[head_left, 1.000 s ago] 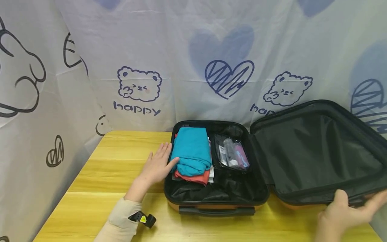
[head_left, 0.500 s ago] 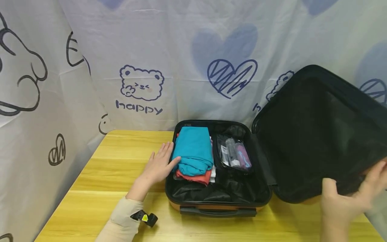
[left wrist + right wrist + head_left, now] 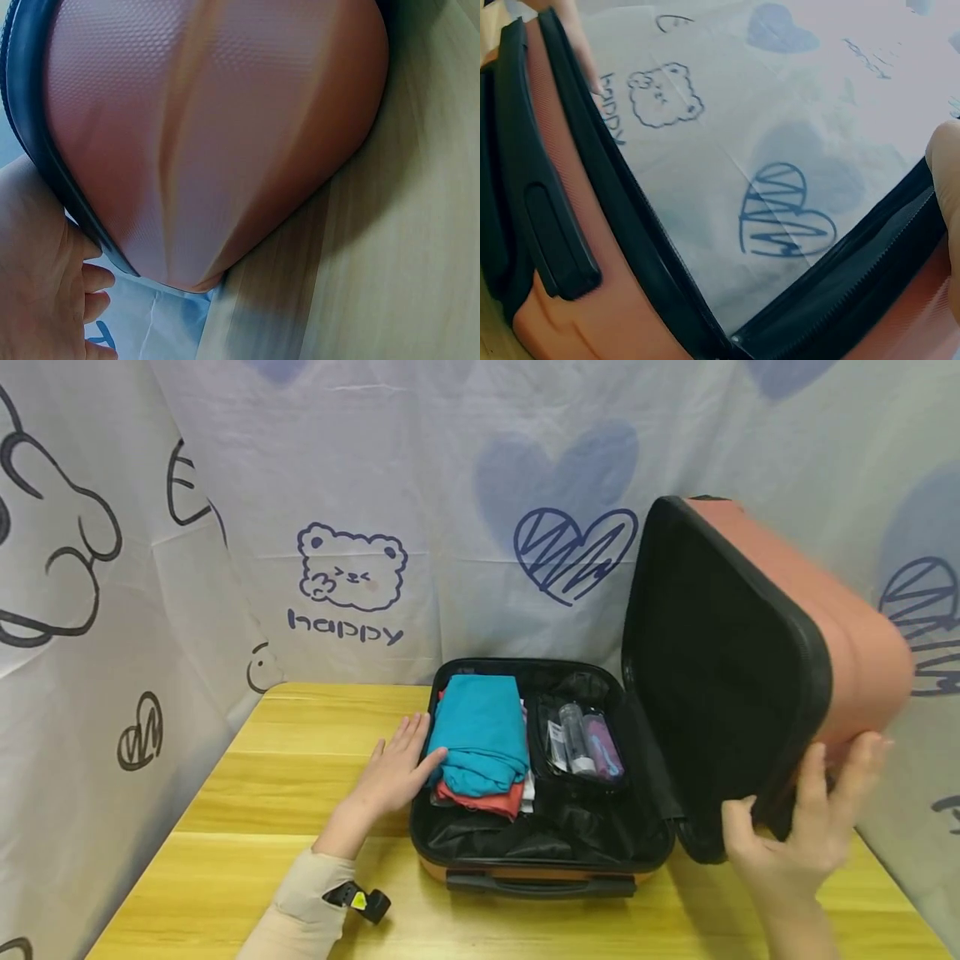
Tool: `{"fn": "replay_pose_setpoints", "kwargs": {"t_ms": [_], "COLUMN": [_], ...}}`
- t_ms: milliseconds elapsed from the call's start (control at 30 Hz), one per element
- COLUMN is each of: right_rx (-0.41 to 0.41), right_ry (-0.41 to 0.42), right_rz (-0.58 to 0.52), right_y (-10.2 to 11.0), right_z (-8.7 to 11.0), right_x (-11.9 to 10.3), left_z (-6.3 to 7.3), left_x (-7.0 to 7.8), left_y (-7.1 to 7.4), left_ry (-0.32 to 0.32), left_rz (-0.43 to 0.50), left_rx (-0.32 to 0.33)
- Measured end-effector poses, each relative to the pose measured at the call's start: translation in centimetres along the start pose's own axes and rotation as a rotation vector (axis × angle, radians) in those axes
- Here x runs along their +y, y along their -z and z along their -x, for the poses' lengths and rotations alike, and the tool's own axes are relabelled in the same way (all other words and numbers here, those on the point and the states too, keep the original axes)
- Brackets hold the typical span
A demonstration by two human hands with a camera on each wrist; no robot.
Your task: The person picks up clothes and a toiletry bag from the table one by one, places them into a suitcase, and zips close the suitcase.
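Note:
A small orange suitcase [image 3: 431, 860] with black lining stands unfolded, its handle side nearest me. My right hand [image 3: 795, 843] grips the front edge of the lid [image 3: 862, 643], thumb on the inner side and fingers round the shell. The lid stands steeply raised on its hinge. My left hand [image 3: 390, 772] rests against the left rim of the base, fingers extended; in the left wrist view the orange side wall [image 3: 187, 150] is beside it. Inside lie a folded teal garment [image 3: 480, 718] on red and white cloth, and a clear-topped black pouch [image 3: 543, 727] with small bottles.
The suitcase stands on a yellow wooden table [image 3: 315, 735]. Behind it hangs a white curtain [image 3: 450, 527] with hearts and bear drawings, close to the lid's far edge. A carry handle [image 3: 540, 885] sits on the base's front wall.
My right hand has swung the lid up and leftward from lying low at the right, so its orange outer shell now shows. My left hand has stayed at the left rim.

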State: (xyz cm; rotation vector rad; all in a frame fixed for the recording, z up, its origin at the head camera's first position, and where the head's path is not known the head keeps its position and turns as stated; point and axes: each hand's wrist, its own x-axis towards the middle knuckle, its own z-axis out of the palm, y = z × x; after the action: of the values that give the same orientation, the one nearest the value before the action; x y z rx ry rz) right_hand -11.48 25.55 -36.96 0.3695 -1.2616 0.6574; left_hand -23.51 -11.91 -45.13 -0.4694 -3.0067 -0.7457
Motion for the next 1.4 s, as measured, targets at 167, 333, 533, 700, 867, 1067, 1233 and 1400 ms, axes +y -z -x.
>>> {"fn": "replay_pose_setpoints", "kwargs": {"t_ms": [167, 333, 533, 700, 867, 1067, 1233, 1400], "right_rx": [0.033, 0.045, 0.043, 0.032, -0.072, -0.228, -0.346, -0.391], "right_ry": [0.129, 0.244, 0.362, 0.498, 0.624, 0.756, 0.844, 0.889], "right_rz": [-0.071, -0.075, -0.069, -0.085, -0.124, -0.179, -0.2, -0.204], "right_y": [-1.8, -3.0, -4.1, -5.1, -5.6, -5.7, -5.5, -5.4], "right_z": [0.3, 0.6, 0.8, 1.8, 2.9, 3.8, 4.8, 5.6], "right_x": [-1.7, -3.1, -4.6, -5.5, -5.8, -6.7, -7.2, -7.1], "left_z": [0.5, 0.7, 0.7, 0.4, 0.0, -0.2, 0.0, 0.7], "left_x": [-0.3, -0.4, -0.5, -1.1, -2.1, -2.4, -2.6, -1.8], "left_y": [0.3, 0.4, 0.4, 0.4, 1.0, 1.6, 2.2, 4.0], "left_ry": [-0.004, -0.016, -0.015, -0.039, -0.11, -0.13, -0.107, -0.085], "left_rz": [0.018, 0.006, 0.037, 0.149, 0.298, 0.415, 0.461, 0.214], "left_rx": [0.005, 0.018, 0.003, -0.036, -0.067, -0.11, -0.112, 0.056]}}
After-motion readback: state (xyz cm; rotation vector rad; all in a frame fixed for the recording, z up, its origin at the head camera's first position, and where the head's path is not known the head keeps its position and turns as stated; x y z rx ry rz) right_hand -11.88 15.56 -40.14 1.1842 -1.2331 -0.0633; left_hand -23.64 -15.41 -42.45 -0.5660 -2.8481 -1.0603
